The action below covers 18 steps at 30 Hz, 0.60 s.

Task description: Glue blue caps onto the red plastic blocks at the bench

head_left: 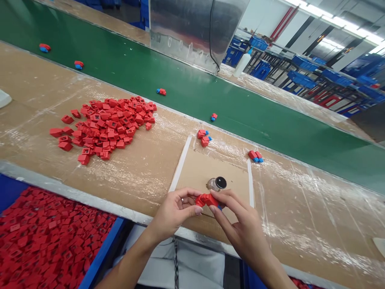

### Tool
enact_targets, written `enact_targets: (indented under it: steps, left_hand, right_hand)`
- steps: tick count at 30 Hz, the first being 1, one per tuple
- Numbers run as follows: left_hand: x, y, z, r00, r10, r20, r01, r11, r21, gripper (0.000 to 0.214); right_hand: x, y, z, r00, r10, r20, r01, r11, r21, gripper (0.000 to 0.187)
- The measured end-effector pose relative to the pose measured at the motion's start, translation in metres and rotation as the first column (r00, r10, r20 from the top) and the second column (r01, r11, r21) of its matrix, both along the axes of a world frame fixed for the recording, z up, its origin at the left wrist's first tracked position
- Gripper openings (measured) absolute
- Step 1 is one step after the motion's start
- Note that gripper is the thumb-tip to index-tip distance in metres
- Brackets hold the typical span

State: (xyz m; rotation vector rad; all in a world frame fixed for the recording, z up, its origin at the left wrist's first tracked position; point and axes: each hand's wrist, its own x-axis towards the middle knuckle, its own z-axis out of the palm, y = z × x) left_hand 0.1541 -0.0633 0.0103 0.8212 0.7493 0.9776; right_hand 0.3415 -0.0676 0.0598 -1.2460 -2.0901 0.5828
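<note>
Both my left hand [176,212] and my right hand [237,226] pinch a small red plastic part [207,200] above a cardboard sheet [195,172], with a bit of blue showing under it. A small glass jar with a black lid [216,184] lies on the cardboard, just past my fingers and apparently apart from them. Small red-and-blue assembled pieces [204,138] sit at the far edge of the cardboard. Further left, a loose heap of red square parts [105,126] covers the tan work surface.
A blue bin of red parts [45,241] stands at the lower left. Beyond the work surface runs a green conveyor belt [210,96] carrying several red-and-blue pieces. A steel hood [192,28] hangs over the belt, and shelving with blue crates [303,76] stands at the back right.
</note>
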Motion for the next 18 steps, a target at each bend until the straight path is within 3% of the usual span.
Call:
enact_targets:
  steps: [9,18]
  left_hand:
    - [0.0,0.0,0.001,0.999,-0.009,-0.034,0.007,0.999,-0.044,0.022]
    - [0.001,-0.003,-0.004,0.989,-0.112,-0.097,0.101,0.988,-0.118,0.016]
  right_hand:
    - [0.0,-0.005,-0.009,0.999,0.036,-0.005,-0.036,0.995,-0.092,0.018]
    - [0.004,-0.016,-0.019,0.995,0.101,-0.023,-0.103,0.973,-0.204,0.017]
